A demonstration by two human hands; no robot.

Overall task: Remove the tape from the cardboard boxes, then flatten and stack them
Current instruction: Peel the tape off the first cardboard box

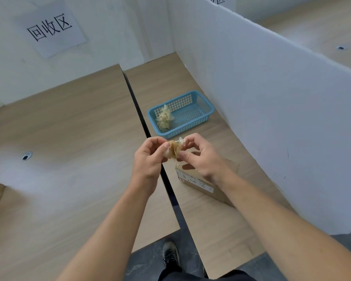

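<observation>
Pinching a crumpled wad of tape [174, 150] between them, the left hand [150, 157] and the right hand [201, 159] are drawn close together, each with thumb and fingertips clamped on one side of the wad. They hold it in the air just on the near side of the blue basket [187, 128], which sits on the bench [69, 122].

The main risk, as I judge it, is the glue. The wad may cling to a finger on release and fall short of the basket, or drop into the dark gap [138, 106] that runs between the bench tops just left of the basket. A loose end could also catch on the basket's rim.

Another clump of tape [164, 118] lies in the basket's left corner. The cardboard box [199, 185] stands on the near side of the basket, below the right hand, not yet flattened and partly hidden by the wrist. A white partition [271, 98] rises close on the basket's right. Well left of the basket and farther back, a paper sign [51, 27] hangs on the wall. Nothing lies between the wad and the basket.
</observation>
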